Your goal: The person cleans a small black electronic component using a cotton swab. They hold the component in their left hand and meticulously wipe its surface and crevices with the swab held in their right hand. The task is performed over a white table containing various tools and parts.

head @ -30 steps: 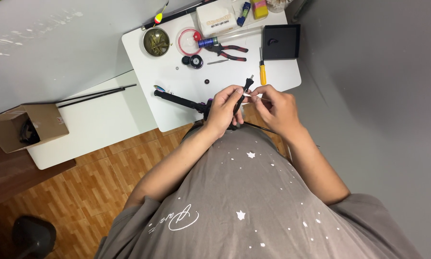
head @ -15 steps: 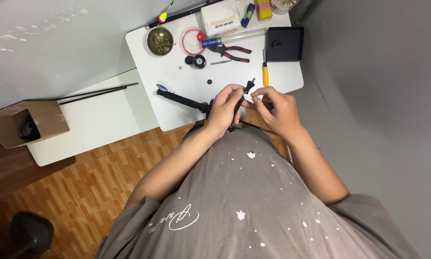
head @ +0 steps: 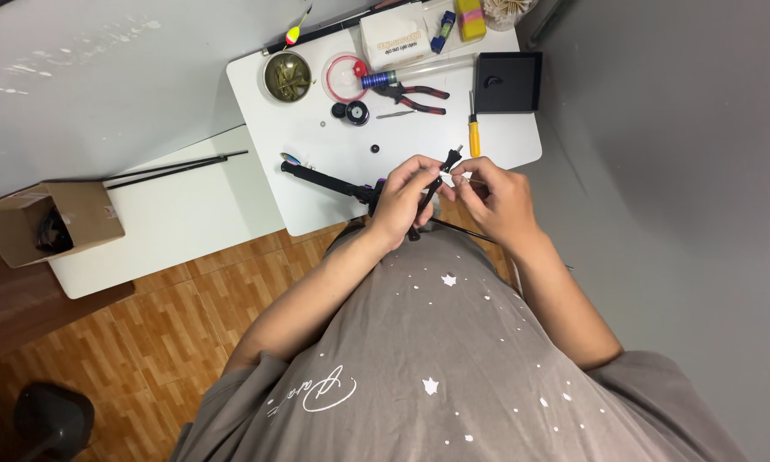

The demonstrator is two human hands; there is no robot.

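Head view, left hand (head: 406, 198) still gripping black rod (head: 329, 181), right hand (head: 492, 198) still pinching small black fitting (head: 451, 157), both staying above white desk (head: 316, 201)

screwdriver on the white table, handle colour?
Yellow handle on the screwdriver, lying beside the black tray. Head view, the only one, shows it.

- A loose grey-brown T-shirt (head: 453, 376) with short sleeves, scattered with small white stars and dots.
- White cursive lettering in an oval outline on the chest.
- Forearms, left hand (head: 402, 198) and right hand (head: 498, 198) uncovered.
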